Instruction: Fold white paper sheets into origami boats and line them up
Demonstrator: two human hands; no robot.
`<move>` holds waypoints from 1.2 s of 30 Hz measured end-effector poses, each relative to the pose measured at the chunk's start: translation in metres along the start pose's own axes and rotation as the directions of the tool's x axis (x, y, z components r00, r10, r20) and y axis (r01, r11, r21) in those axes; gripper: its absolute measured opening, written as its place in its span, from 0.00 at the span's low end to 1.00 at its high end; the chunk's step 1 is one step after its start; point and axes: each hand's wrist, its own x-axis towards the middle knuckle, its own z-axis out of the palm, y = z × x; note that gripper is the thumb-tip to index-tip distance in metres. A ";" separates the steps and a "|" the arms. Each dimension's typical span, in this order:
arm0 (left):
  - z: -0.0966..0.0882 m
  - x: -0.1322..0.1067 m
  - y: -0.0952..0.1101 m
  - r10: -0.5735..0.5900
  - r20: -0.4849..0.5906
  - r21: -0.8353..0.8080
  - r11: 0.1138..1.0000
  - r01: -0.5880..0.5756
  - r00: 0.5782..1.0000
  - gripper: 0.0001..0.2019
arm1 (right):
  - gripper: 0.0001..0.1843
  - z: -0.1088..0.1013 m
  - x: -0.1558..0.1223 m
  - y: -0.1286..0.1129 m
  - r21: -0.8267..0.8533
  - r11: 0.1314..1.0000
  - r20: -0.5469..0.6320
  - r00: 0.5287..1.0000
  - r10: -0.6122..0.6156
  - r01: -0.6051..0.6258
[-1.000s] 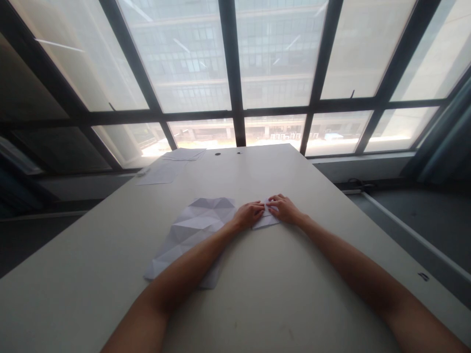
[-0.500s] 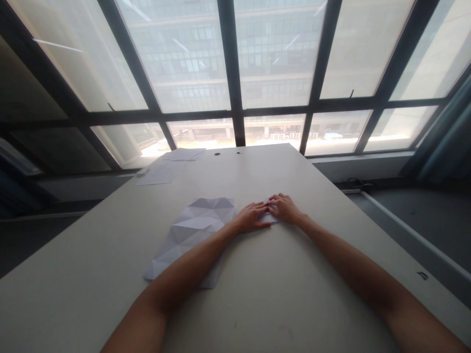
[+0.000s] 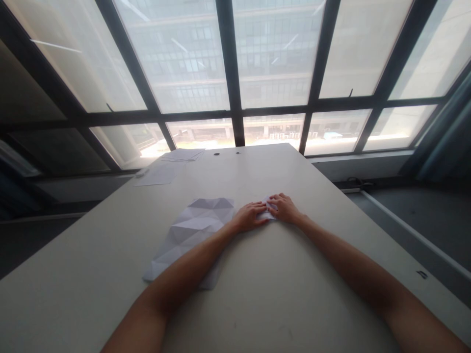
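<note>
A small piece of folded white paper (image 3: 267, 215) lies on the white table (image 3: 272, 294), mostly covered by my two hands. My left hand (image 3: 250, 216) grips its left side, with the fingers across the top and the thumb along the near edge. From the right, my right hand (image 3: 284, 208) bends its fingers over the paper, pressing on it close to the left fingertips. A larger white sheet (image 3: 198, 220) with many triangular creases rests on the left, partly hidden under my left forearm.
Loose white sheets (image 3: 162, 174) lie at the far left of the table. Two small dark spots, one a round disc (image 3: 217, 154), are near the far edge. A dark mark (image 3: 422, 274) is by the right edge. Tall framed windows (image 3: 272, 54) stand beyond the table.
Both hands stay almost in place on the small folded paper. My left thumb has drawn in slightly, and less of the paper's near edge shows. The creased sheet has not moved.
</note>
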 end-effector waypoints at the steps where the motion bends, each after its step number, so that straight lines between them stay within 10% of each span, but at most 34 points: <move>1: 0.000 0.000 0.000 -0.006 0.005 0.007 1.000 0.006 1.000 0.23 | 0.18 0.001 0.000 0.001 0.003 1.000 -0.008 1.000 0.000 0.000; 10: 0.002 -0.003 -0.002 -0.169 0.015 0.110 0.980 0.167 0.985 0.25 | 0.22 0.010 0.000 0.006 0.022 0.999 -0.008 0.999 -0.048 0.048; 22: 0.001 0.002 -0.004 -0.013 -0.020 0.006 1.000 0.013 1.000 0.20 | 0.39 -0.001 -0.001 0.020 0.181 0.962 0.101 0.970 -0.223 0.203; 36: -0.007 0.002 0.004 -0.270 -0.057 0.053 0.960 0.273 0.961 0.17 | 0.14 -0.018 -0.002 0.027 0.311 0.935 -0.012 0.984 -0.176 0.171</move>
